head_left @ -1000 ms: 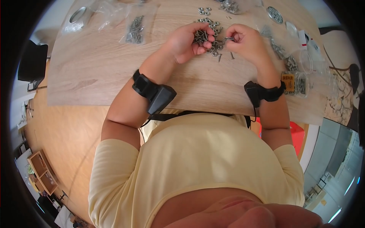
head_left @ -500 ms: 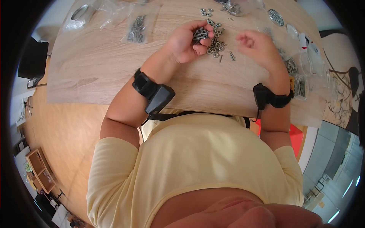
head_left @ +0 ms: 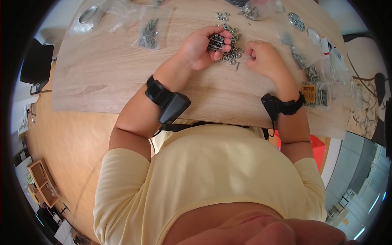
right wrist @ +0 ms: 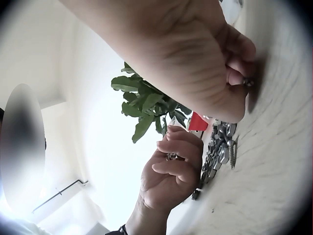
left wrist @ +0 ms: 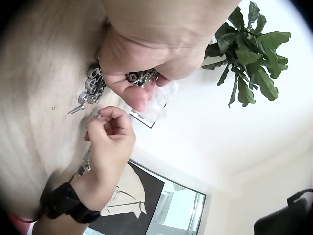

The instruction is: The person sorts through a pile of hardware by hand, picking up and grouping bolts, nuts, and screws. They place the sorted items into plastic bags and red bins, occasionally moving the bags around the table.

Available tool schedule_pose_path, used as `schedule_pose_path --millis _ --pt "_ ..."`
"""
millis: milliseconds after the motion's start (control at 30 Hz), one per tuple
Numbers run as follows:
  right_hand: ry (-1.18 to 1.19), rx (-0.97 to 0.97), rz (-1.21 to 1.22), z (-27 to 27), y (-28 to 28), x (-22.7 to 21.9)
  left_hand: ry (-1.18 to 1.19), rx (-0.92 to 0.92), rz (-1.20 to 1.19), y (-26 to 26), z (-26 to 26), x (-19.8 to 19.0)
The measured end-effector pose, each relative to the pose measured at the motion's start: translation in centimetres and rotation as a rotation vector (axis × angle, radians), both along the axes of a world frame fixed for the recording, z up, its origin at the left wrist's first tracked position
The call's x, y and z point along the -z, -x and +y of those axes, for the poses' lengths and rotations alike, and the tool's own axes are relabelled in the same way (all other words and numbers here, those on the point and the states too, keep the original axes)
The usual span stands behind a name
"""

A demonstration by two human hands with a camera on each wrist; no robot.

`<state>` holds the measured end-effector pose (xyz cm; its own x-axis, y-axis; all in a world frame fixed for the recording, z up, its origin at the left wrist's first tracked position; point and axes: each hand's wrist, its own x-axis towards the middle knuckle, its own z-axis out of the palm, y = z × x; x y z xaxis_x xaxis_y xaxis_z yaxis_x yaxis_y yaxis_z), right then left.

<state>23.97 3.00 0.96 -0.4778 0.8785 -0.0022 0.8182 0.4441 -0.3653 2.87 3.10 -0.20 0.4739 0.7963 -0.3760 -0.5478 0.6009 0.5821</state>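
Observation:
In the head view my left hand [head_left: 198, 49] is cupped palm-up, fingers curled round a bunch of screws [head_left: 216, 42]. A pile of nuts [head_left: 232, 56] lies on the table just right of it, and one loose screw [head_left: 237, 66] lies below the pile. My right hand [head_left: 267, 61] is right of the nuts. In the right wrist view its thumb and fingers pinch a small metal piece [right wrist: 248, 82], whose tip [left wrist: 98, 115] also shows in the left wrist view; a screw by its look, mostly hidden by the fingers.
A bag of screws [head_left: 149, 34] lies at the left, beside clear plastic and a tin [head_left: 87, 15]. Farther back are several separate nuts [head_left: 222, 16] and another bag [head_left: 249, 12]. At the right lie a round tin of small parts [head_left: 296, 21], more bags and a labelled box [head_left: 309, 93].
My right hand moved away to the right, then came back left towards the nuts. One of the two loose screws below the pile is gone from the table. My left hand stays nearly in place.

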Motion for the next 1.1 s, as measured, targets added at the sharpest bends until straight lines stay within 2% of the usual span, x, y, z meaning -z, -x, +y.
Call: schedule_pose_path --millis 67,100,167,200,267,300,367,400,467,500,533,567,600,667,767,1033,1100 --pt "0.025 0.041 0.157 0.0 0.2 -0.9 0.004 0.024 0.028 -0.2 -0.1 0.1" --pt "0.022 0.039 0.156 -0.1 0.4 -1.7 0.001 0.022 0.027 -0.3 -0.1 -0.1" --pt "0.054 0.024 0.425 -0.4 1.3 -3.2 -0.027 0.036 0.088 -0.6 -0.6 -0.5" --pt "0.053 0.021 0.426 -0.4 1.9 -3.2 -0.029 0.034 0.089 -0.7 -0.8 -0.6" --pt "0.294 -0.029 0.735 -0.5 3.2 -3.2 -0.065 0.096 0.039 -0.8 -1.0 -0.4" --pt "0.292 -0.029 0.735 -0.3 3.6 -3.6 -0.067 0.096 0.040 -0.8 -0.9 -0.1" --pt "0.101 -0.127 0.568 0.5 4.2 -4.6 -0.034 0.170 -0.108 -0.5 -0.6 0.6" --pt "0.102 -0.131 0.567 1.7 4.0 -4.1 -0.035 0.166 -0.109 -0.3 -0.3 0.6" --pt "-0.090 -0.022 0.623 5.1 3.1 -2.5 0.095 0.202 -0.280 0.3 0.4 0.6" --pt "-0.127 0.021 0.476 5.6 2.9 -2.5 0.095 0.199 -0.282 0.6 0.6 0.9" --pt "-0.128 0.017 0.475 6.2 2.8 -2.2 0.061 0.101 -0.305 0.8 0.9 1.2" --pt "-0.121 0.009 0.371 6.7 2.8 -1.5 0.025 0.001 -0.326 1.1 1.1 1.3" --pt "-0.114 0.000 0.268 7.2 2.9 -0.9 0.022 -0.004 -0.325 1.3 1.3 1.3" --pt "-0.103 -0.004 0.193 7.6 3.3 0.1 0.043 -0.217 -0.288 1.6 1.6 1.3" --pt "-0.091 0.014 0.081 8.0 3.8 0.6 0.064 -0.297 -0.245 1.8 1.7 1.2" --pt "-0.010 0.069 -0.065 9.0 5.2 -0.5 0.082 -0.286 -0.098 1.0 1.1 -0.1" --pt "0.102 0.128 -0.128 9.4 5.6 -0.7 0.071 -0.270 -0.097 1.1 1.3 0.3"
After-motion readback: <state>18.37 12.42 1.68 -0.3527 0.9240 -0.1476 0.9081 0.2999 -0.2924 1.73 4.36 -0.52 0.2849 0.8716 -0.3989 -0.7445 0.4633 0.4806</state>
